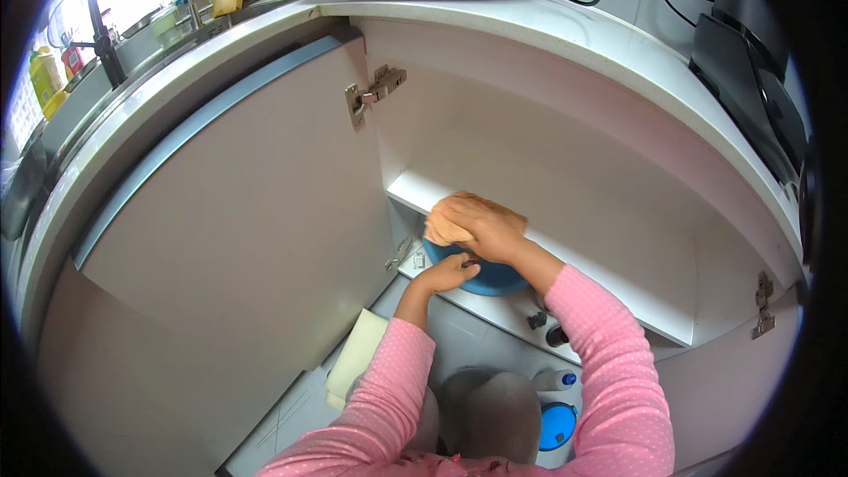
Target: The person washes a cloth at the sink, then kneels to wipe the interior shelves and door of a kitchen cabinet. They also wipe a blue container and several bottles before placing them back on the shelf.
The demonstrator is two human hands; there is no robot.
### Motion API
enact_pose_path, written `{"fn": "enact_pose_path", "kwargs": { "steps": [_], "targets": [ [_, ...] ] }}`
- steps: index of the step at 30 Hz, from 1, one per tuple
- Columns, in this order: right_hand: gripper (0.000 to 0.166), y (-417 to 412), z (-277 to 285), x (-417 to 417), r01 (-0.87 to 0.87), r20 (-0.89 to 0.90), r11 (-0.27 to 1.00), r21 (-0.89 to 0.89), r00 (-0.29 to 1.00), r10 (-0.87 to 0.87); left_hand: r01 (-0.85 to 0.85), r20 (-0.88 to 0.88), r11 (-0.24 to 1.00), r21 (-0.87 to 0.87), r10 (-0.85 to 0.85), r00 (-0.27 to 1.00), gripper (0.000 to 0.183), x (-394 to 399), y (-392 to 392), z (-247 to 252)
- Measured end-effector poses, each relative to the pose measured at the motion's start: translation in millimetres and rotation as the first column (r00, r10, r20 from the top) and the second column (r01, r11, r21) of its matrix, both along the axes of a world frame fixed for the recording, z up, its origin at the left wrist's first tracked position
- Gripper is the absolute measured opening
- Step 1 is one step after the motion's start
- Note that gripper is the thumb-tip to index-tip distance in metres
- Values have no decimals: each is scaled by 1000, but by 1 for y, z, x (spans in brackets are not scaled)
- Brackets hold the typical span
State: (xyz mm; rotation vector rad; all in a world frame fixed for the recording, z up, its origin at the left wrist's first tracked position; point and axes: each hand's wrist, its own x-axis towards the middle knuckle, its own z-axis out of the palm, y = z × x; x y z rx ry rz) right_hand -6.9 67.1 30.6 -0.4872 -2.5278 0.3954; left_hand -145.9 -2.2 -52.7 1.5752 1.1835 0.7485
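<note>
My right hand (487, 230) holds a crumpled orange cloth (445, 225) above a blue basin (493, 278), near the front edge of the white cabinet shelf (411, 193). The basin stands low in the cabinet, partly under the shelf and partly hidden by my hands. My left hand (452, 273) is at the basin's near left side, its thumb and fingers bent over something small and dark at the rim that I cannot make out.
Open cabinet doors stand at left (252, 199) and right (729, 371). Below the shelf are a dark bottle (556, 336) and a small dark object (536, 320). On the floor are a blue-capped white bottle (553, 381), a blue round lid (556, 425) and a pale yellow box-like thing (358, 351).
</note>
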Motion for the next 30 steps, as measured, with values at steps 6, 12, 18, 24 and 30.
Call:
{"fn": "enact_pose_path", "kwargs": {
  "steps": [6, 12, 18, 24, 30],
  "targets": [
    [52, -73, 28, 104, 216, 36, 960, 179, 973, -226, -422, 103, 906, 16, 418, 902, 45, -42, 27, -48],
    [55, -141, 20, 233, 548, 23, 785, 287, 816, -578, -744, 473, 664, -74, 680, 560, 32, -17, 24, 7],
    [48, -194, 3, 331, 763, -93, 524, 377, 594, -799, -854, 337, 372, 364, 802, 493, 28, 7, 20, 28],
    [43, -200, 4, 325, 851, -170, 400, 341, 474, -864, -716, 493, 570, 402, 524, 694, 7, 21, -24, 138],
    [42, -200, 2, 314, 878, -213, 340, 337, 423, -881, -490, 688, 565, 664, -205, 696, 10, 34, -147, 240]
  ]
}}
